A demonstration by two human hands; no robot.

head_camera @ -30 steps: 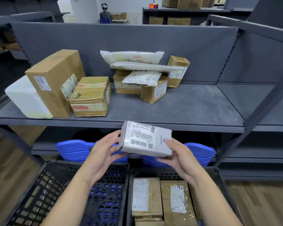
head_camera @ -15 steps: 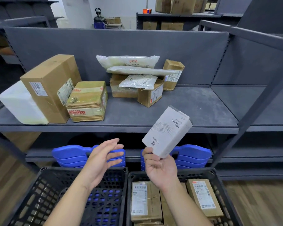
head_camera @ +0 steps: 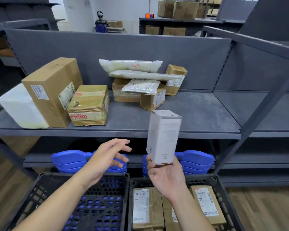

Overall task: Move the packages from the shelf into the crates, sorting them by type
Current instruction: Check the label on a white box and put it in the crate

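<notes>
The grey shelf [head_camera: 190, 114] is the biggest thing here, so every place is told from it. In front of the shelf's front edge, up in the air, is the white box [head_camera: 163, 137]. It stands tall and looks blurry. The right hand [head_camera: 167, 177] grips only its bottom end, with the thumb on one side and the fingers on the other. The left hand [head_camera: 107, 157] is below the shelf edge too, with its fingers spread loose and holding nothing.

The box could tip over and drop, because it is tall and is held only at the bottom. It could also bump the shelf edge, which is very near. It might also land in the wrong crate if the person picks too fast.

Below and in front of the shelf sit two black crates. The left crate [head_camera: 73, 175] shows blue through its holes. The right crate [head_camera: 205, 179] has brown parcels [head_camera: 147, 207] lying in it.

On the shelf, at its left end, stands a big brown box [head_camera: 52, 90] with a white bundle [head_camera: 22, 110] beside it. A taped box [head_camera: 90, 104] touches the big one. At the back of the shelf, plastic bags [head_camera: 130, 65] lie on small brown boxes.

Under the shelf are stacked blue things [head_camera: 73, 160]. A slanted post [head_camera: 257, 114] crosses the shelf's right side, well apart from the hands, so nothing seems to block the way down.
</notes>
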